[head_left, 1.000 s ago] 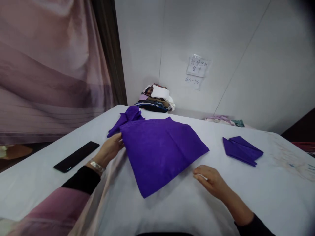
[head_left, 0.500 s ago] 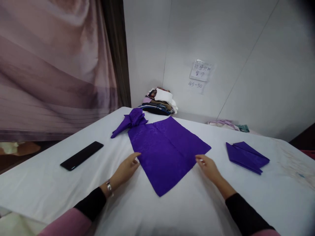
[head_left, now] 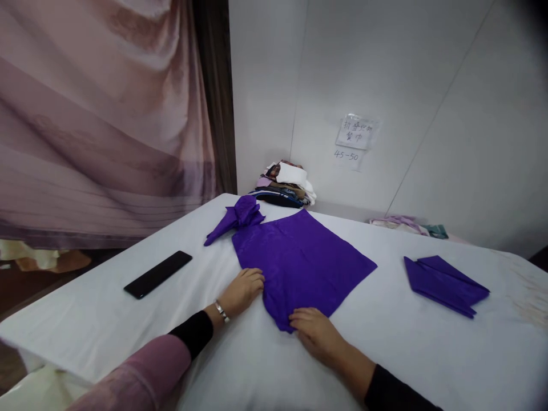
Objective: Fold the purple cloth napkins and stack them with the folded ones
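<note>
A purple cloth napkin (head_left: 314, 260) lies spread on the white-covered table (head_left: 252, 371), its near corner rumpled and its left edge bent inward. At that left edge, my left hand (head_left: 242, 292) has its fingers closed on the fabric. My right hand (head_left: 319, 334) pinches the cloth by the near corner; its thumb is mostly hidden. Touching the napkin's far left corner is a purple napkin folded into a gathered shape (head_left: 240, 216). Off to the right rests another purple napkin, folded flat with pointed ends (head_left: 445, 285).
A black phone-like slab (head_left: 158, 274) lies on the table's left side. Behind the far edge are a pile of folded cloths (head_left: 285, 184) and more fabric (head_left: 402, 224). The wall carries a handwritten paper sign (head_left: 354, 134). A pink curtain (head_left: 107, 125) hangs at left.
My right hand has moved from the napkin's right edge down to its near corner. My left hand has closed on the left edge, and the smooth near part has become rumpled. The view has shifted slightly.
</note>
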A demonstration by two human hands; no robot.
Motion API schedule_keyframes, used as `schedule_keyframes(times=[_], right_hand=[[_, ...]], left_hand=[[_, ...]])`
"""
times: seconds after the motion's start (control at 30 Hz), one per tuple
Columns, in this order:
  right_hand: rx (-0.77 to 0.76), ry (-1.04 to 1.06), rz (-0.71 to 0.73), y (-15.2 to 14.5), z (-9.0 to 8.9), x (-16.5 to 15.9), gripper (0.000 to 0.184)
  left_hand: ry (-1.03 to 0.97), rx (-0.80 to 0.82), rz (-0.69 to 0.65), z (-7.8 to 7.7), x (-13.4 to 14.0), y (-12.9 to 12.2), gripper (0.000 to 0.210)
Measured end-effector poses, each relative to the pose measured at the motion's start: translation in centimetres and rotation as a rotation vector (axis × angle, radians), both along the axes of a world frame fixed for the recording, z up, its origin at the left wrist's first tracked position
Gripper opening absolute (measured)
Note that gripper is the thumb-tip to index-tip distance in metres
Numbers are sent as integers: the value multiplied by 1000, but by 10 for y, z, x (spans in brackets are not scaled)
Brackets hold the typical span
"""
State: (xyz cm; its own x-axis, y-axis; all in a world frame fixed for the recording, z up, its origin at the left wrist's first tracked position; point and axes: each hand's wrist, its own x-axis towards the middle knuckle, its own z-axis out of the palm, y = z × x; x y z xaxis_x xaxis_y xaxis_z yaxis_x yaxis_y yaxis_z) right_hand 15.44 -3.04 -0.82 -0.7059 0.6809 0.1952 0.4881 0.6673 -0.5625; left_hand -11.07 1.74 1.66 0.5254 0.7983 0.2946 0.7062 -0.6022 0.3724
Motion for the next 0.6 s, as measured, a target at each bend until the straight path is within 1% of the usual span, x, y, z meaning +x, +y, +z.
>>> schedule_keyframes(times=[0.03, 0.07, 0.17, 0.2, 0.23, 0.3, 0.37, 0.43, 0.5, 0.6], right_hand=[[-86, 70, -10, -4, 5, 10, 28], [-204, 140, -38, -10, 10, 22, 27], [-651, 280, -180, -32, 27, 70, 27], [-762, 308, -220, -40, 31, 87, 27], [-828, 334, -251, -49, 34, 103, 27], [-890, 384, -291, -64, 38, 130, 26], [-913, 425, -314, -77, 38, 149, 25], [-938, 458, -337, -86, 37, 161, 25], [-958, 497, -365, -92, 37, 170, 25], [-981, 568, -402, -98, 37, 179, 24]], left_hand=[[-32, -18, -29, 4, 4, -7, 18], [-62, -49, -61, 9, 8, -17, 18], [-97, -178, -196, 22, 18, -52, 16], [-93, -211, -253, 24, 20, -63, 20], [-83, -232, -308, 25, 20, -72, 31], [-38, -238, -389, 23, 16, -86, 55], [23, -213, -393, 16, 8, -92, 66], [66, -181, -348, 9, -4, -93, 66], [74, -155, -297, 6, -17, -93, 62], [78, -161, -224, 12, -41, -95, 50]])
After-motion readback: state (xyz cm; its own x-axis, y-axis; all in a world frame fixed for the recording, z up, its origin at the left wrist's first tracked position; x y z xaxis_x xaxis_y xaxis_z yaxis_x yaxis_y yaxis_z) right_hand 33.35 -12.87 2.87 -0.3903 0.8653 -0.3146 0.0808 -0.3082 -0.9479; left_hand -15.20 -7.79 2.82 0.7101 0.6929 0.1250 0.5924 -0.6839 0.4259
